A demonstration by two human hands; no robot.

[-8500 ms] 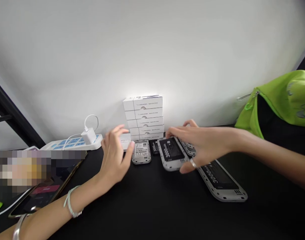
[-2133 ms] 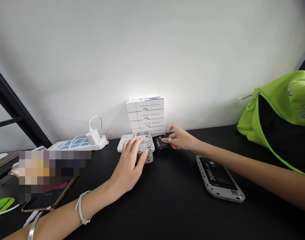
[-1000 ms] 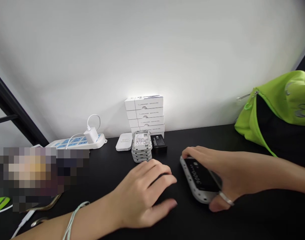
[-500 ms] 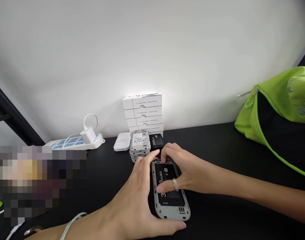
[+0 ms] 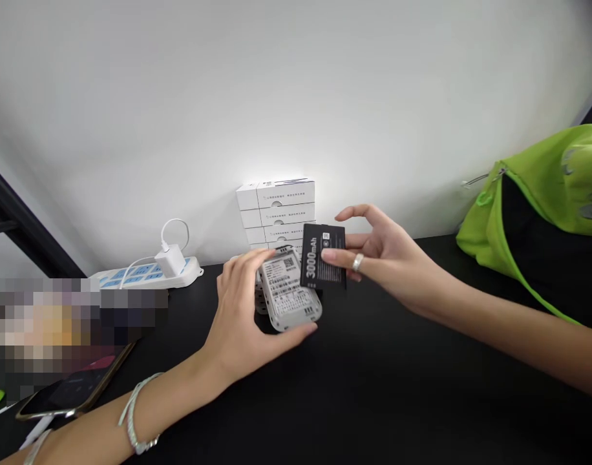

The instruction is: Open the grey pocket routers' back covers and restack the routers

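Observation:
My left hand [image 5: 240, 316] grips a grey, rounded device body [image 5: 296, 297] with its back off, thumb at the near end and fingers over the far left side. A white label with barcodes shows inside its bare battery bay. To the right, my right hand [image 5: 386, 248] pinches a black 3000mAh battery [image 5: 311, 265] between thumb and fingers, with the index finger raised. The battery is out of the bay and overlaps the device's right edge in view. Behind the left hand, a stack of similar device bodies [image 5: 261, 303] is mostly hidden.
White boxes [image 5: 286, 216] stand stacked against the wall. A white power strip [image 5: 187, 278] with a plugged-in charger [image 5: 170, 261] lies to their left. A phone [image 5: 73, 391] rests at front left, beside a blurred patch. A green bag [image 5: 533, 187] sits at right.
The battery has come out of the device and moved up in my right hand. My left hand has carried the device away from me and left, toward the stack.

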